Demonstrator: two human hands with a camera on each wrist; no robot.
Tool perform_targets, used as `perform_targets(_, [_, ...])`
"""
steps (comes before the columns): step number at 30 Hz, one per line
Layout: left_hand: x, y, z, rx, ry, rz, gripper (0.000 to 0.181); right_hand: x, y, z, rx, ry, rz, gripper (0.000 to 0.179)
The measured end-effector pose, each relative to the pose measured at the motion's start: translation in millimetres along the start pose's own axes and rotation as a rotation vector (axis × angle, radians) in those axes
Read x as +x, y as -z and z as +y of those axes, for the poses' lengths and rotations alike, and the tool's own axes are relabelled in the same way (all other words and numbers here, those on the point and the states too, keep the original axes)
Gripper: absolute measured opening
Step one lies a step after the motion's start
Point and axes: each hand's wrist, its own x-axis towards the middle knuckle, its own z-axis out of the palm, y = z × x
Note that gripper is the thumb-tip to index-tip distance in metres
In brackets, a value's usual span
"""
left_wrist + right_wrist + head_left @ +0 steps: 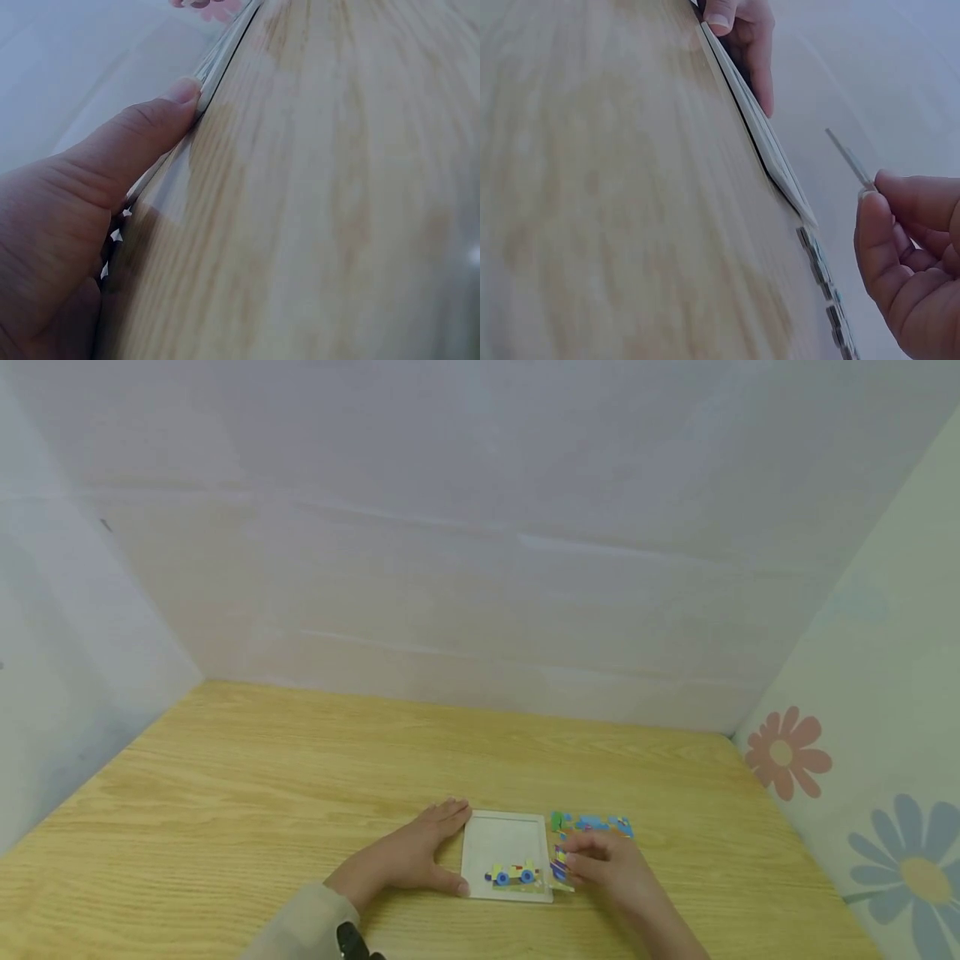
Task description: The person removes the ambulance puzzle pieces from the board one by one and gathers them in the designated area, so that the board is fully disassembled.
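A shallow white puzzle tray (501, 839) lies on the table, with joined puzzle pieces (513, 877) showing a yellow vehicle with blue wheels along its bottom. My left hand (420, 853) rests at the tray's left side, thumb and fingers spread and touching its edge. In the left wrist view the thumb (161, 116) lies against the tray's rim. Just right of the tray, my right hand (613, 870) pinches a thin puzzle piece (847, 157) between thumb and forefinger. From the right wrist, that piece appears edge-on, raised above the table.
Several loose puzzle pieces (591, 822), blue and green, lie right of the tray, partly hidden behind the right hand. The wooden table (315, 760) meets a pale wall covering (480, 610) at the back and a flower-printed one (862, 760) on the right.
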Motion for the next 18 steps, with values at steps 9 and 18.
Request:
perform_targets(9, [-0.1, -0.6, -0.5, 0.005, -0.004, 0.002, 0.104, -4.6, 14, 6, -0.049, -0.016, -0.061, 0.029])
perform_targets(18, [0.5, -1.7, -1.6, 0.005, -0.007, 0.001, 0.105, -4.0, 17, 13, -0.074, -0.037, -0.077, 0.027])
